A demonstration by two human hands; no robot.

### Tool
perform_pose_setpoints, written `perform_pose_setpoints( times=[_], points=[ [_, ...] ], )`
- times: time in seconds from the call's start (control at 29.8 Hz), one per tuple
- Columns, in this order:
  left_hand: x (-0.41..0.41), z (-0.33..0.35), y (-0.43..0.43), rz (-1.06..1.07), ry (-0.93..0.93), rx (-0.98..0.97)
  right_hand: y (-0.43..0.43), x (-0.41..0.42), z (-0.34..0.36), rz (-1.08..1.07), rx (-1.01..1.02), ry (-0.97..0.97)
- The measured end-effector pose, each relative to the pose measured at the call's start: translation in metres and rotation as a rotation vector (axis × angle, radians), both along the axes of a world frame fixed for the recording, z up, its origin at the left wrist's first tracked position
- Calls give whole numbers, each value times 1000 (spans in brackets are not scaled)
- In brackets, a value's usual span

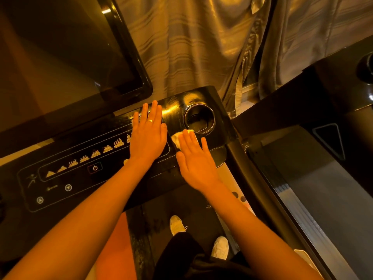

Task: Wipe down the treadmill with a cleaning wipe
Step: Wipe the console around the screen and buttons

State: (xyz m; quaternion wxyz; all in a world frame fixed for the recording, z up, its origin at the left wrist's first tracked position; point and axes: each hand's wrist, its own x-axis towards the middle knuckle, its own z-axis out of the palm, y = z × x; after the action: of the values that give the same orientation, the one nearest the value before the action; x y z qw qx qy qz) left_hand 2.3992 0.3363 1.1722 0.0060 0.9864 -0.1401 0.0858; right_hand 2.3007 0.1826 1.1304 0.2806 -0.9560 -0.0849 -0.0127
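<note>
Dim amber light, wide-angle warping.

I read the treadmill [113,178] as a gloss-black unit. Its console panel slopes across my view and carries a row of lit profile icons [86,158], a power symbol [95,168] and arrow keys. A dark screen [60,47] stands tilted above the panel. A round cup holder [198,120] is sunk into the console's right end. The cleaning wipe [176,139] — white, crumpled flat — lies on the panel just beside the cup holder's near-left rim, pinned under the fingers of the right hand [193,160], with only its far edge showing.
</note>
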Motion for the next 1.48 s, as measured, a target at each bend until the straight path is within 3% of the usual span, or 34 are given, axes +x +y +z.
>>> perform_pose_setpoints(
  times=[0.34, 0.67, 1.01, 1.34, 1.48],
  points=[
    [0, -2, 2, -5, -28, -11, -9, 3, -6, 80, -133, -61],
    [-2, 0, 2, -5, -35, -12, -17, 105, 36, -29, -236, -107],
    [-1, -1, 1, 1, -22, -10, -14, -3, -14, 142, -90, -54],
    [-2, 1, -2, 12, -18, -24, -56, -10, -30, 120, -136, -57],
    [-2, 1, -2, 19, -16, -27, -38, -19, -25, 93, -9, -13]
  ],
)
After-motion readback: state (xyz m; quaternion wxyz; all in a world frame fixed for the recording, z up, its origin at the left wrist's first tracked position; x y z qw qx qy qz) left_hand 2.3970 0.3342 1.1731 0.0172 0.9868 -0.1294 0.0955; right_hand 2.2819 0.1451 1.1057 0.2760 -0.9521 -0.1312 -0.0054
